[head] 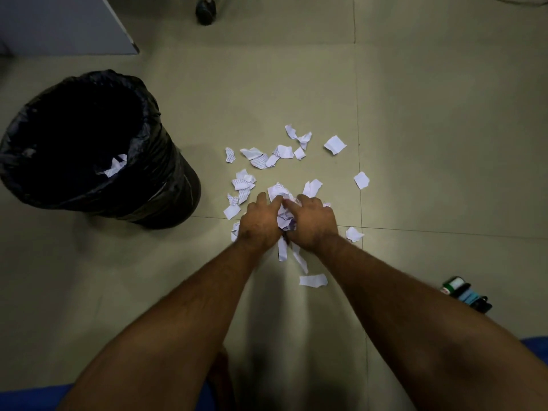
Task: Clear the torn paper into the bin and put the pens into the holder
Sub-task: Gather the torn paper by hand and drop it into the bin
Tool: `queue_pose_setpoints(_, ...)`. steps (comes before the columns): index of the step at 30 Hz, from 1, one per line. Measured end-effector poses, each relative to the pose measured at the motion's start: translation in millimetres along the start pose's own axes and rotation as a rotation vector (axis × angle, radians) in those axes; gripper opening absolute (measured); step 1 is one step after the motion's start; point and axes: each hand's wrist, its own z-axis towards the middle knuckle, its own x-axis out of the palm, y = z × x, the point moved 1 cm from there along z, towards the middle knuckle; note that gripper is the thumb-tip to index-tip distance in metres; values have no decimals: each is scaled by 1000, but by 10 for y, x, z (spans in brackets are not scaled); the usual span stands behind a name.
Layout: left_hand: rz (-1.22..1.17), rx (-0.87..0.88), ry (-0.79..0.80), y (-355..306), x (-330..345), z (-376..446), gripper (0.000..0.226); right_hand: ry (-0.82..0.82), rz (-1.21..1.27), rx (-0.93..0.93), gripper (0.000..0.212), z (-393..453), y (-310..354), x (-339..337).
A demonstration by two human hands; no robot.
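Observation:
Torn white paper scraps (264, 158) lie scattered on the tiled floor, several with printed text. My left hand (261, 222) and my right hand (312, 222) are pressed together around a bunched heap of paper scraps (281, 200), fingers curled on it. More scraps lie under and behind my hands, such as a strip (313, 280) near my right forearm. The bin (166, 185), lined with a black bag, stands to the left and holds a few white scraps (115, 166) inside. No pens or holder show clearly.
A small green, white and blue object with a black clip (465, 293) lies on the floor at the right. A chair castor (205, 10) stands at the top. A grey panel (59, 22) fills the top left corner.

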Motion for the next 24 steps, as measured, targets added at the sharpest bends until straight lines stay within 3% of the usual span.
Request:
queue_pose_setpoints(4,137,36,112,-14,-34,46,32,-71,-45,7,29,-5,90,26)
queue_pose_setpoints(7,169,30,153,-13,-28,42,25,-108,-48,31,23,-34,89,21)
queue_pose_setpoints(9,53,21,139,-26,-26,7,23,-103,-13,53,21,-37,49,7)
queue_pose_setpoints(15,-102,-105,-66,-64,39,-7,25,-217,319,254,21,-101,-124,-48)
queue_pose_setpoints(17,-128,-47,-80,-92,20,26,44,-257,427,283,20,-127,-174,-45)
queue_pose_setpoints(20,-2,77,102,-227,-20,127,87,-307,512,312,18,-193,-269,-33)
queue_pose_setpoints(24,189,161,196,-368,50,263,83,-368,714,377,13,-281,-388,-31)
